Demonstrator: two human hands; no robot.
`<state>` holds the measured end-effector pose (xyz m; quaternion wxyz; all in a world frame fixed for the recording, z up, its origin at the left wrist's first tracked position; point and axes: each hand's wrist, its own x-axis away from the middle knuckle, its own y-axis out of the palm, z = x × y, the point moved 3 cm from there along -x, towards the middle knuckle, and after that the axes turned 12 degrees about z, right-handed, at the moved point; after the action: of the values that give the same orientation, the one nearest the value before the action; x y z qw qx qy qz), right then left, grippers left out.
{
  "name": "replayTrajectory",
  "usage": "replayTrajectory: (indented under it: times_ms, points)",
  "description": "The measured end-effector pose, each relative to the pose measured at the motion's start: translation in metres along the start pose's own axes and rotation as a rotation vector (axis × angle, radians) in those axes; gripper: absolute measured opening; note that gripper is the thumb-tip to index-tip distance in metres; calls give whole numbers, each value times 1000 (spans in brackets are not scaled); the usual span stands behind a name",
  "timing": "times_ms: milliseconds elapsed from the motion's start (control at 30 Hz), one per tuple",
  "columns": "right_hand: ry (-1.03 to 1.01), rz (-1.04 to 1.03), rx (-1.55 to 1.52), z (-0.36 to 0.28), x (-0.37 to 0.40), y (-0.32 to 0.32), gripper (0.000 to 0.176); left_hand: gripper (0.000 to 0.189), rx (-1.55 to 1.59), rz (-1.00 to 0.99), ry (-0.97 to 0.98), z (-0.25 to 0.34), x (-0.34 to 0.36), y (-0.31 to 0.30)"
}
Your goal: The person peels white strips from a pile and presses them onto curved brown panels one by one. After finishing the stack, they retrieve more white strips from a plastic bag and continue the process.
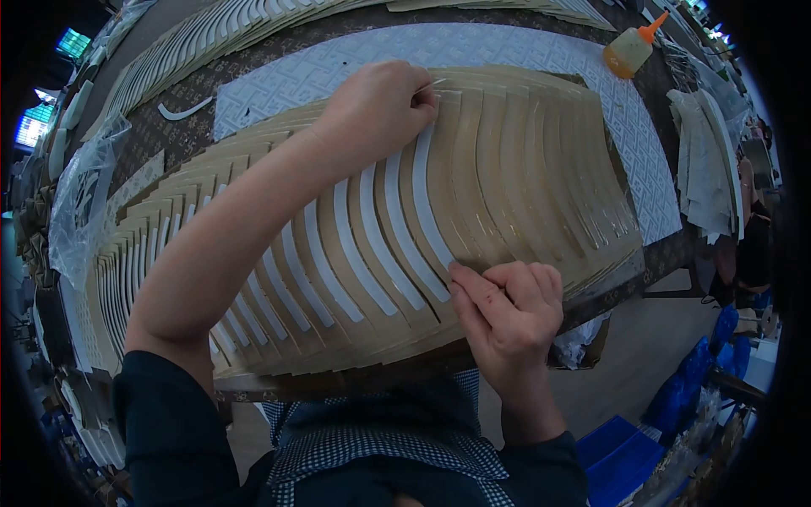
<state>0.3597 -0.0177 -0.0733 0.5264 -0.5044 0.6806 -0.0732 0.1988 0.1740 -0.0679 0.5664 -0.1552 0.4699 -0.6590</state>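
Observation:
Overlapping tan curved sheets (498,144) fan across the table, with white curved strips (359,245) lying on those at the left and middle. My left hand (380,110) is closed at the upper end of the rightmost white strip (427,194); a thin pale bit shows by its fingertips. Fingers pinched, my right hand (511,317) grips the lower end of that same strip. The sheets right of it carry no white strips and look glossy in places.
A bottle with an orange nozzle (629,52) lies at the upper right on a pale patterned sheet (296,80). A loose white curved piece (184,110) rests at the upper left. More fanned sheets (203,42) are behind. Clear plastic (84,203) is at the left.

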Motion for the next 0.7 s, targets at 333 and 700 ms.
replayTrajectory:
  times_ms: [333,700]
  points:
    - [-54,-25,40,-1,-3,-4,24,18,-11,2,2,0,0,1]
    - [-173,-14,7,-4,-14,-10,18,31,108,-103,-93,20,-2,-36]
